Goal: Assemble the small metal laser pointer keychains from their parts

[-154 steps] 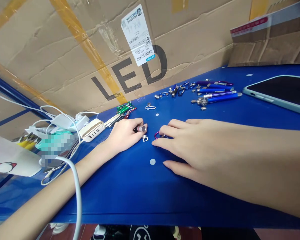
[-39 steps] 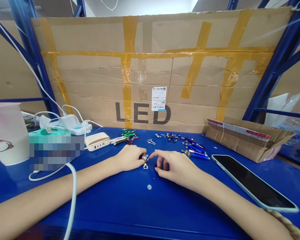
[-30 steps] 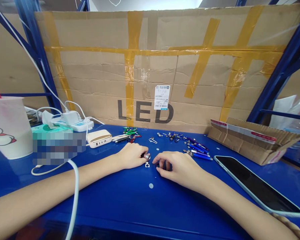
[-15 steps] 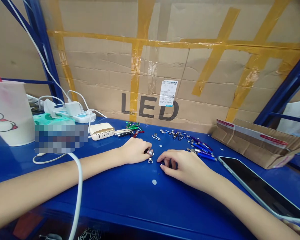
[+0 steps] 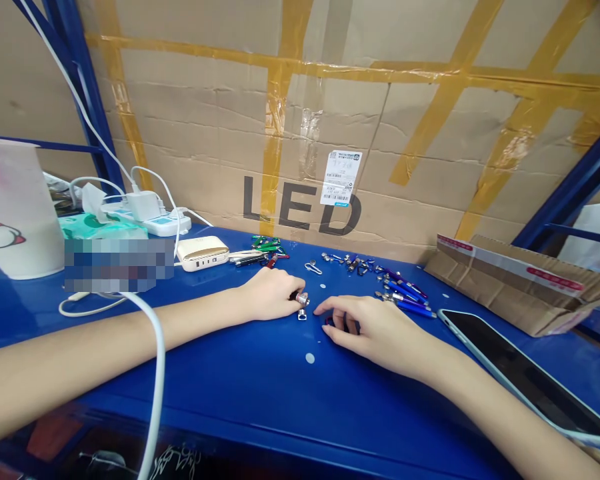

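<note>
My left hand (image 5: pixel 279 295) is closed around a small silver metal cylinder (image 5: pixel 301 299), whose ridged end sticks out past the fingertips. Just below it is a small shiny metal fitting (image 5: pixel 303 315); whether it hangs from the cylinder or lies on the table, I cannot tell. My right hand (image 5: pixel 367 325) rests on the blue table (image 5: pixel 260 393) with index finger and thumb apart and the other fingers curled. In that gap shows a small dark reddish piece (image 5: pixel 329 322), partly hidden. A loose silver clip (image 5: pixel 313 268) lies beyond both hands.
Blue metal tubes (image 5: pixel 405 297) and several small clips lie behind my right hand; green pieces (image 5: pixel 265 244) are at the back. A white power bank (image 5: pixel 203 253), paper cup (image 5: pixel 23 213) and cable (image 5: pixel 156 373) stand left. At right are a phone (image 5: pixel 520 373) and cardboard tray (image 5: pixel 505 280).
The view has shifted slightly, so the table things sit a little higher in the picture. Both hands keep nearly the same pose; the left still holds the cylinder.
</note>
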Available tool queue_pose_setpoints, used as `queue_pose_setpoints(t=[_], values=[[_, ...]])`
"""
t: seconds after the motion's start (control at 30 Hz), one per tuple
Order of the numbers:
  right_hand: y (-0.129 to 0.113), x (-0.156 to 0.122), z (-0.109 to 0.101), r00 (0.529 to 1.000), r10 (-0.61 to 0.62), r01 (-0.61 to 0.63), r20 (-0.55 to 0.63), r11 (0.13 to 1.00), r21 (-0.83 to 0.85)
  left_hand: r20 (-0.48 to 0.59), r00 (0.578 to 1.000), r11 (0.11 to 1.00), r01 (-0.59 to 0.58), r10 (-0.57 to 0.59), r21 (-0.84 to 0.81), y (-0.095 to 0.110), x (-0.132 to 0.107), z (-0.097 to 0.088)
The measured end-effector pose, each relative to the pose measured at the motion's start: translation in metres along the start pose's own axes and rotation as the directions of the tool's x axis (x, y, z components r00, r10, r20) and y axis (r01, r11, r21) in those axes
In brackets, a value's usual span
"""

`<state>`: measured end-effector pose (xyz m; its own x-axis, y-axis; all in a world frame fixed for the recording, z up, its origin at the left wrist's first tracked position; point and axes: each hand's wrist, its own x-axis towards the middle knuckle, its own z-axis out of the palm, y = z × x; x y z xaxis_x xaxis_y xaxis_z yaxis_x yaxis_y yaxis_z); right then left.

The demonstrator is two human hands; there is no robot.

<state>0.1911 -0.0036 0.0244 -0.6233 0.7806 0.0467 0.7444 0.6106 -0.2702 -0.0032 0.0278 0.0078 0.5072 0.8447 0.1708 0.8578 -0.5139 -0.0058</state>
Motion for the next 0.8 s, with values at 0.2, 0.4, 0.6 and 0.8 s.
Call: queue_pose_setpoints(t=[0.2,0.4,0.6,0.8], values=[[0.0012,0.0011,-0.0003,0.999,0.033,-0.033,0.029,0.999,0.002,-0.006,1.0,1.0,-0.004,0.004,-0.002,-0.0007,0.0,0.0014],[0.0002,0.0017,-0.0012,0.997,0.054,-0.054,0.05,0.998,-0.01,-0.022,1.0,1.0,-0.018,0.018,0.001,-0.0027,0.0006,0.0035],[0.0004,0.0007,-0.002,0.997,0.051,-0.05,0.051,0.999,-0.016,-0.016,1.0,1.0,-0.026,0.026,0.01,-0.0023,-0.0001,0.0027],[0.002,0.0007,-0.0012,0.998,0.052,-0.052,0.048,0.999,-0.006,-0.02,0.999,0.999,-0.027,0.028,0.03,-0.0016,-0.0005,0.0021]])
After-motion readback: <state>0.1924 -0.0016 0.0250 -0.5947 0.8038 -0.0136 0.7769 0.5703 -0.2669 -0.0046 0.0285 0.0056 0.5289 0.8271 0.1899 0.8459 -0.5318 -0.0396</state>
